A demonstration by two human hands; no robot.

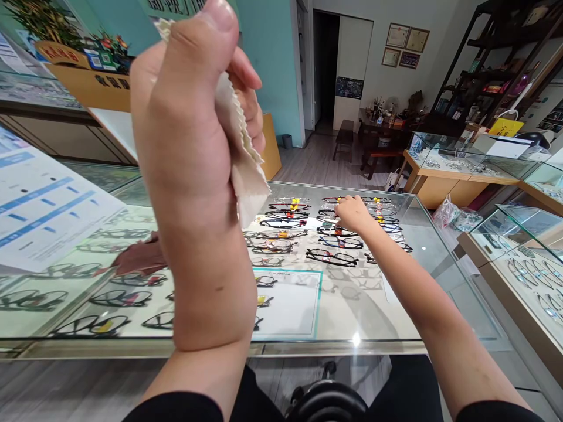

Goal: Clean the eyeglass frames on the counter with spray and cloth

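Close to the camera, my left hand (189,117) is raised, with its fingers closed round a cream cleaning cloth (248,170) that has a zigzag edge. My right hand (353,214) reaches across the glass counter to the far rows of eyeglasses. Its bent fingers are on a pair of dark-framed eyeglasses (333,200); the fingertips are partly hidden. Nearer to me lie more eyeglasses in two columns, among them a black-framed pair (332,257) and a blue-black pair (282,223). Several have small coloured tags at the lenses.
The glass display counter (373,331) spans the front. A white board with a teal border (319,305) and a brown cloth (141,256) show left of centre. A printed sheet (48,205) stands at the left. More showcases (497,258) are at the right, and a bench (344,136) stands behind.
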